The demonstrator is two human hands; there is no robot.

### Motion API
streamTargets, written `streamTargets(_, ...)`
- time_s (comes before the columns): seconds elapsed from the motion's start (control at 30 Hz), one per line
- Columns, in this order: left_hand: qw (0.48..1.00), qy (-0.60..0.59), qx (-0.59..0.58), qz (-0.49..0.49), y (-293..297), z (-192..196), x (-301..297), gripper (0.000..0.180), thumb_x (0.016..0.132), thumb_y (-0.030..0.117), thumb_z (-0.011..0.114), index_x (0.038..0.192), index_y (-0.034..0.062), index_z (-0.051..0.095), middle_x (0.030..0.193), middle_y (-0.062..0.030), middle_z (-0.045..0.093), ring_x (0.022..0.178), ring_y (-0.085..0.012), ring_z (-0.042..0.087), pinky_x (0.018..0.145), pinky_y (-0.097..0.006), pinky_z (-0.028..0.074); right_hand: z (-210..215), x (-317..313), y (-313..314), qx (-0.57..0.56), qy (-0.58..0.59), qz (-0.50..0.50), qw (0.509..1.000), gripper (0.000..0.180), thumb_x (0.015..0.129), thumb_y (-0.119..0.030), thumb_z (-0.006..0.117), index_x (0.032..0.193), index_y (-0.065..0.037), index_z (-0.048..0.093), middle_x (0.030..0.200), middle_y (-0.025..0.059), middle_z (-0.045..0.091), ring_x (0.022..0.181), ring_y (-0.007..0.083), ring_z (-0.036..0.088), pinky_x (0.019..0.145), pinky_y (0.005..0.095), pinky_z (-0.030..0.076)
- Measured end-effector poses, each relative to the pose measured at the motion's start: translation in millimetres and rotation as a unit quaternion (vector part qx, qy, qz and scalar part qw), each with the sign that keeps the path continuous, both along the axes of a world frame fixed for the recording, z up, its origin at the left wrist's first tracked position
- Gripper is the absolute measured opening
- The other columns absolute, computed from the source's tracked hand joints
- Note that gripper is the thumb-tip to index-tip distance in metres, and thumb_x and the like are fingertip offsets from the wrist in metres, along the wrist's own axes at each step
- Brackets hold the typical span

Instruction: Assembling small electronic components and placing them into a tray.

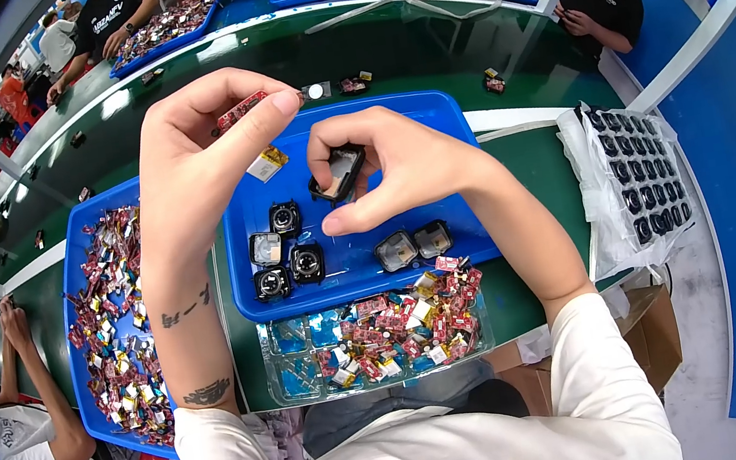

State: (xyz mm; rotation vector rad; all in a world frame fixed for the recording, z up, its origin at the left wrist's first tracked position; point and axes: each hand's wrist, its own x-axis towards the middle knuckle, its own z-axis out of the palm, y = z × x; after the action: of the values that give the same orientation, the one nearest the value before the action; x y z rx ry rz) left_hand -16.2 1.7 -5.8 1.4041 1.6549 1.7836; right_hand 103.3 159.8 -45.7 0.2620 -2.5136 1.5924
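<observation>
Left grip (213, 148): my thumb and forefinger pinch a small red circuit board (240, 110) above the far-left corner of the blue tray (437, 115). Right grip (396, 164): my fingers close on a black square casing (338, 173), held over the tray's middle. Finished casings (288, 251) lie below it; a clear blister tray of boards (383, 332) sits on the green tabletop (529, 158) near the tray's front edge.

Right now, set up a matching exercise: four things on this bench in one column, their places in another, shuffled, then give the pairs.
1. small red circuit board
2. black square housing
3. clear blister tray
4. round black lens modules

A. in the right hand
B. at the bench's near edge, full of red parts
C. pinched in the left hand
D. lying in the middle blue tray

Pairs: 1-C, 2-A, 3-B, 4-D
</observation>
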Motion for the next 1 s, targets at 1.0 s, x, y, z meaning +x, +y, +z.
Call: streamTargets(1.0,0.988,0.063,-0.007,0.142,21,-17,17,0.013,0.081,0.011,0.065,0.078,-0.0023,0.067,0.057,0.0003,0.058,0.051,-0.003,0.051,0.046,-0.018,0.038,0,-6,3,-0.291,0.127,-0.201,0.927,0.031,0.079,0.0,0.066,0.109,0.003,0.058,0.091,0.0099,0.064,0.077,0.0125,0.064,0.065,0.024,0.054)
